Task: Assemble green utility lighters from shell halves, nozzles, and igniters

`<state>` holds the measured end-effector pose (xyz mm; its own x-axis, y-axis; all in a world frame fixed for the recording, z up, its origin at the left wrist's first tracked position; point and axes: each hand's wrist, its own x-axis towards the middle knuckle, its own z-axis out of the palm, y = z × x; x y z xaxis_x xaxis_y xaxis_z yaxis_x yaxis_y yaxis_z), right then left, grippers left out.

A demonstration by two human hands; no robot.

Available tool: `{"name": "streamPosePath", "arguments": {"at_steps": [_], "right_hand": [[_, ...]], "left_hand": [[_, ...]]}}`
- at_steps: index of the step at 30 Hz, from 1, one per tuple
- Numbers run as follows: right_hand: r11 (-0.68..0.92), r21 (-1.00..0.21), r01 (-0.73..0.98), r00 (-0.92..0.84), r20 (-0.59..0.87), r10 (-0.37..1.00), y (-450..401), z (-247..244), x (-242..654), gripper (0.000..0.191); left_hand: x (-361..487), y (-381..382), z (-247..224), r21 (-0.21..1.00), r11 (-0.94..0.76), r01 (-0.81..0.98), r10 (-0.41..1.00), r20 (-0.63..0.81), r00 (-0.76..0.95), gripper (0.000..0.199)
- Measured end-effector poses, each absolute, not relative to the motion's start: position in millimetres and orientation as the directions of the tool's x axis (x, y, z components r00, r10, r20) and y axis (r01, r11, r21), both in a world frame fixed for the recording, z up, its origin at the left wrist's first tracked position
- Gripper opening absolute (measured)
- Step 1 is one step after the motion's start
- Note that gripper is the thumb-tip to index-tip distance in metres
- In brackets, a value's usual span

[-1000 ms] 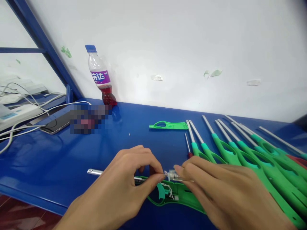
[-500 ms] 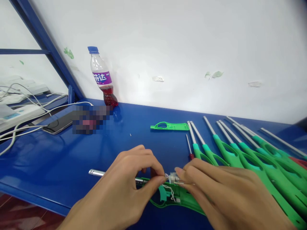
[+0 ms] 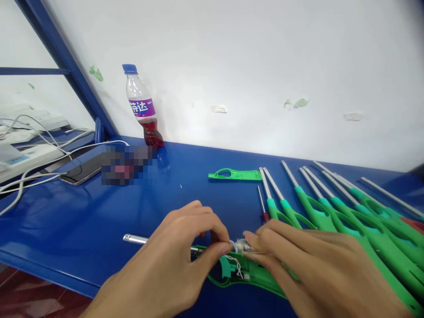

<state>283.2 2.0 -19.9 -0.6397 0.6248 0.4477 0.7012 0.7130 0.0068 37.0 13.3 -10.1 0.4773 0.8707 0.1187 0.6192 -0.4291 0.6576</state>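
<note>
An opened long-neck lighter lies on the blue table, its green handle shell [image 3: 261, 274] facing up and its metal tube [image 3: 135, 239] pointing left. Between my hands is a clear plastic fuel tank [image 3: 243, 246], held over the shell. My right hand [image 3: 308, 260] is closed on this tank. My left hand [image 3: 185, 251] pinches at the tank's left end, thumb against fingertip; a small whitish bit shows there, too small to name. A teal trigger [image 3: 225, 267] and twisted white wires [image 3: 237, 264] sit inside the shell below the fingers.
Several assembled green lighters [image 3: 331, 216] lie along the right. A loose green half shell [image 3: 236, 175] and a red-handled screwdriver [image 3: 263, 205] are behind my hands. At the back left stand a drink bottle [image 3: 142, 108], a phone [image 3: 84, 169] and white cables [image 3: 33, 176].
Almost nothing differs. The view has shifted very slightly, and both hands keep the same closed grip at the fuel tank.
</note>
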Motion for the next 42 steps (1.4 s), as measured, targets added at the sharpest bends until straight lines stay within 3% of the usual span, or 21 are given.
{"name": "streamPosePath", "arguments": {"at_steps": [30,42], "right_hand": [[0.701,0.015,0.713,-0.646,0.404,0.648,1.2,-22.6,284.5,0.019],[0.63,0.072,0.773,-0.565,0.528,0.633,-5.7,-37.8,288.2,0.024]], "left_hand": [[39.1,13.2,-8.1,0.698,-0.231,0.678,0.917,-0.076,0.391,0.014],[37.0,8.5,-10.3,0.682,-0.24,0.69,0.915,-0.077,0.395,0.014]]}}
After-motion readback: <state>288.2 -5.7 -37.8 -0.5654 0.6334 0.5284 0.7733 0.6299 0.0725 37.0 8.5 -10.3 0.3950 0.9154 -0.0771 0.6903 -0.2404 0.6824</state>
